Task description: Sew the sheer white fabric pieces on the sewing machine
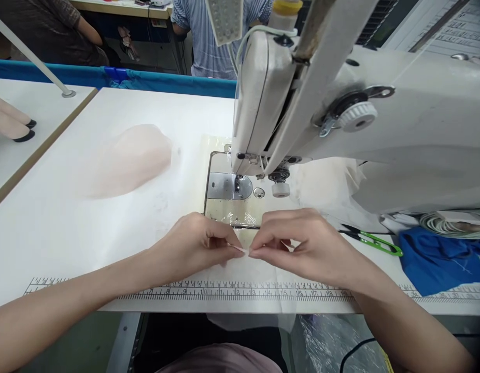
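Note:
My left hand (197, 246) and my right hand (302, 243) meet in front of the sewing machine (341, 119), fingertips pinched together on a small pale piece of fabric (243, 251). Both hands hover just above the white table (69, 223), near its front edge. The needle plate (228, 186) lies a short way beyond my fingers. More of the pale fabric hangs over the table's front edge below my hands.
A sheer pink fabric piece (135, 160) lies to the left. Green-handled snips (376, 242) and blue cloth (438, 259) sit at the right. A printed ruler (232, 292) runs along the front edge. Other people stand behind the blue divider (146, 80).

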